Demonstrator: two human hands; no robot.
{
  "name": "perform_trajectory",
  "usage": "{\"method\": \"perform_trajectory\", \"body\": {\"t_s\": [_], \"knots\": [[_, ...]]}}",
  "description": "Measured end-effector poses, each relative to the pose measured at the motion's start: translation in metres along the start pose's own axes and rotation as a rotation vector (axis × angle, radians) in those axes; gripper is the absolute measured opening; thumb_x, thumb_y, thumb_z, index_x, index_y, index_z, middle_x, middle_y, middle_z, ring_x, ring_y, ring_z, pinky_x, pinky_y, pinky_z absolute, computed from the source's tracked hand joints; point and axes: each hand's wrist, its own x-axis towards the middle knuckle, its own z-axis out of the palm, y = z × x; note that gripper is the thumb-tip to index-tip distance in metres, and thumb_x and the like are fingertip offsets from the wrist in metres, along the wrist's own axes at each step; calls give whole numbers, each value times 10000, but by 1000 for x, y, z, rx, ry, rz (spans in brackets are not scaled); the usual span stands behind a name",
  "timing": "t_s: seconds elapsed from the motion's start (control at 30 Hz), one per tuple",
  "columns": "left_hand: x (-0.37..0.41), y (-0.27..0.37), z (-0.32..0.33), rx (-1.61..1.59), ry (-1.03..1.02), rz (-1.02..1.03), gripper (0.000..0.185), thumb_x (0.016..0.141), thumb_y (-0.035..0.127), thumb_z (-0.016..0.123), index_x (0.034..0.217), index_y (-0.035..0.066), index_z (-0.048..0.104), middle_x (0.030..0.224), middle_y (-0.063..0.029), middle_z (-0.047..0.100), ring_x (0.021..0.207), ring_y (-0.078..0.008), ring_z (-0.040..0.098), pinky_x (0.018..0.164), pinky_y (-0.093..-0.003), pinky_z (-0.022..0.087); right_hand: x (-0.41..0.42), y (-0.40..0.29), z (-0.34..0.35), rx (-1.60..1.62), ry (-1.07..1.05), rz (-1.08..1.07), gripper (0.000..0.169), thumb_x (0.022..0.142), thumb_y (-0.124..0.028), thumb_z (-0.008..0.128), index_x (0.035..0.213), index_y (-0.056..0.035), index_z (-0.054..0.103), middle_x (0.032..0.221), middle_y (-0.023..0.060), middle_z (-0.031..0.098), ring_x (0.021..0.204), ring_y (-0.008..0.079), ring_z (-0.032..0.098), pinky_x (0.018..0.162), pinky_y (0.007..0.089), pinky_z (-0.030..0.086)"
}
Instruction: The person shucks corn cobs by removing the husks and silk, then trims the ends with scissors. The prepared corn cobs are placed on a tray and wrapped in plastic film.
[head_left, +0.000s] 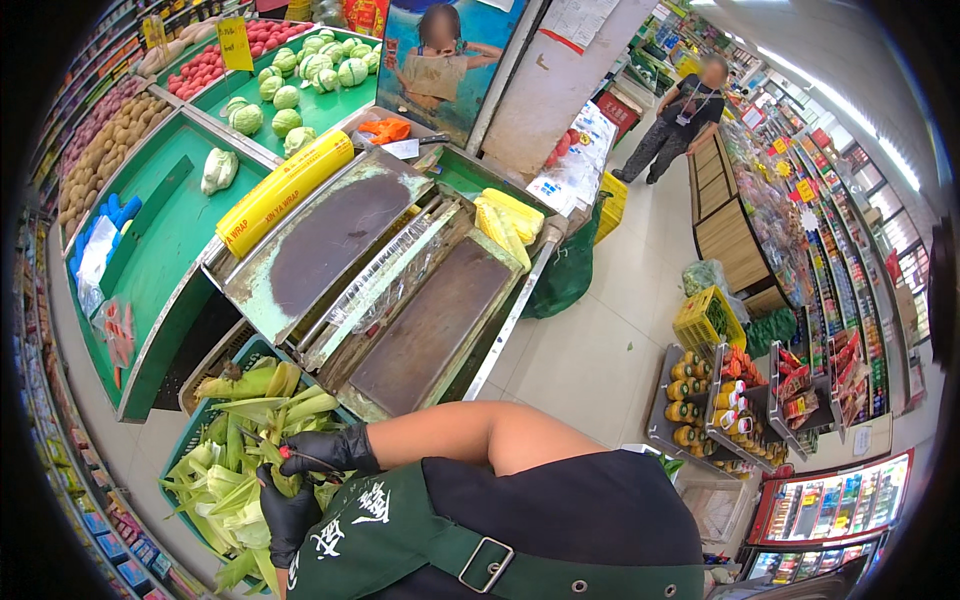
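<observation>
Both of my hands wear black gloves and work close together over a teal plastic basket (171, 457) heaped with corn husks (225, 487). My right hand (324, 453) grips a small red-handled tool (285, 451), which looks like a knife; its blade is mostly lost among the leaves. Just below it, my left hand (289, 514) is closed around the base of a green husked ear of corn (271, 454). Other ears in their husks (244, 384) lie at the basket's far end. Peeled yellow corn cobs (510, 217) rest on the far corner of the wrapping machine.
Beside the basket stands a film-wrapping machine (337, 232) with dark plates and a yellow wrap roll (285, 193). A green display stand (172, 225) holds carrots (116, 337); cabbages (322, 64) lie beyond. A person (686, 112) stands in the aisle. Jar shelves (682, 405) are at right.
</observation>
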Motion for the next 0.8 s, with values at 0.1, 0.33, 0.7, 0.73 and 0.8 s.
{"method": "perform_trajectory", "body": {"t_s": [0.1,0.33,0.7,0.73,0.8], "knots": [[7,0,-16,245,-65,107,500,725,118,747,1137,17,484,1018,-181,626,926,-273,630,810,-363,485,-4,-15,-5,-40,-41,-65,381,840,-351,635,1029,-20,625,847,68,649,752,162,581,683,342,477],[11,-82,-45,-240,-177,9,705,702,67,729,1321,34,393,1186,-129,574,1031,-237,594,871,-339,485,3,-19,-6,-250,-80,12,348,814,-348,630,786,-1,617,674,106,585,624,189,542,597,380,441],[-13,-37,-25,-298,-176,-140,565,726,1,672,1248,56,465,1061,-65,585,917,-166,577,826,-301,475,9,19,9,256,-98,-103,324,849,-253,658,1070,-20,614,935,75,650,837,173,594,751,323,494],[-12,-42,-26,-365,-146,-141,566,734,-12,666,1259,54,465,1075,-64,584,924,-164,578,830,-296,474,1,-3,7,286,-95,-83,355,870,-245,649,1132,-13,588,1014,78,648,919,169,594,823,322,488],[-8,-50,-26,-448,-106,-137,573,749,-24,659,1282,46,459,1108,-67,580,949,-168,577,850,-295,470,0,-11,7,369,-93,-145,418,892,-259,645,1213,-11,545,1121,91,635,997,164,592,900,321,480]]}}
